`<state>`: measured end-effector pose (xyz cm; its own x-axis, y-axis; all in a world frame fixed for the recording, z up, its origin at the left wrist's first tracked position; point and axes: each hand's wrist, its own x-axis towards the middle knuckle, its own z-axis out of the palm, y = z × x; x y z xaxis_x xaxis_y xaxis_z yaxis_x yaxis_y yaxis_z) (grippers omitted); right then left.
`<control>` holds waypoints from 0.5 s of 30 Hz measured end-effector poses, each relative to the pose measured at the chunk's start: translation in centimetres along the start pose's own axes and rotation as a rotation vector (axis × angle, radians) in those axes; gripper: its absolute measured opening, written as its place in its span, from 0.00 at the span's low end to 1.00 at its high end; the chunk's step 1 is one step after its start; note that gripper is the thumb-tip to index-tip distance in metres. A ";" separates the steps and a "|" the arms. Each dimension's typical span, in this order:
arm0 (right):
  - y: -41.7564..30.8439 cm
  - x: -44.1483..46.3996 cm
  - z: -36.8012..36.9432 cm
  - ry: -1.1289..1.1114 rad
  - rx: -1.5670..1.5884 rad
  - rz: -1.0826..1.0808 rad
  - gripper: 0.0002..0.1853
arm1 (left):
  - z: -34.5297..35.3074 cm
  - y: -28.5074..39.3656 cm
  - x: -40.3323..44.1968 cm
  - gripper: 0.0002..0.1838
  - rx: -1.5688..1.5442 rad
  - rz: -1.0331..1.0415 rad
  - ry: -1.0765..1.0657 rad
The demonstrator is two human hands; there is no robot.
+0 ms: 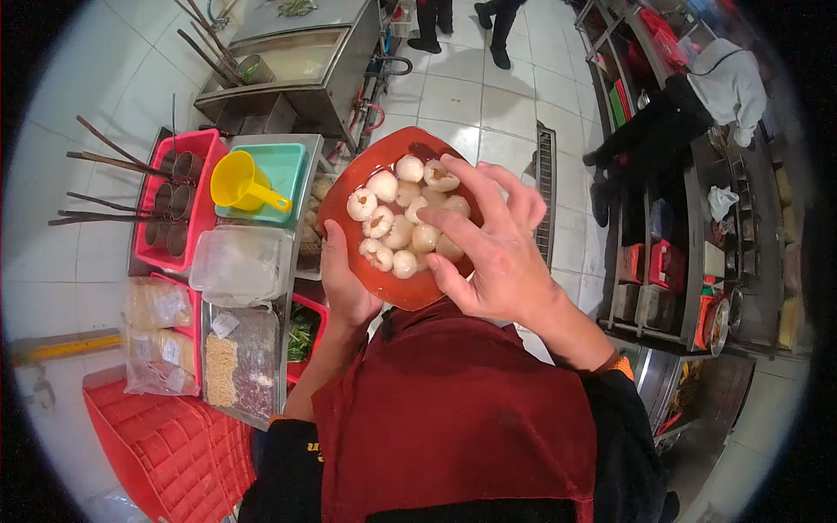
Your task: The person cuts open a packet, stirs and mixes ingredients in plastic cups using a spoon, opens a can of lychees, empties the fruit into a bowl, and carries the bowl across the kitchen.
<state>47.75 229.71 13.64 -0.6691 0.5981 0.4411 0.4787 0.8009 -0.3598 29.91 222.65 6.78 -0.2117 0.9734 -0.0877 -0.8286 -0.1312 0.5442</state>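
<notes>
A reddish-orange squared bowl is held out in front of my apron. In it lie several peeled, whitish round fruits that look like lychees, some with a brown-edged hole, sitting in clear liquid. My left hand grips the bowl's left side, thumb up along the rim and the other fingers hidden beneath. Over the bowl's right half, my right hand has its fingers spread, with the index fingertip on the fruit and the thumb bent inward by the rim. No fruit is visibly clasped in it.
To the left, a metal table carries a pink bin of long-handled strainers, a yellow jug on a teal tray, and a clear lidded container. Red crates stand below. A person leans at the right shelving; other legs show behind.
</notes>
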 end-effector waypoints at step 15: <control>0.3 -0.5 -1.5 0.047 0.072 -0.016 0.18 | -1.1 -1.0 0.9 0.31 0.027 0.055 0.066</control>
<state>49.07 229.63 14.51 -0.6480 0.5875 0.4847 0.4247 0.8070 -0.4103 29.95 223.48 5.23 -0.2907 0.9503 -0.1115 -0.8010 -0.1780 0.5716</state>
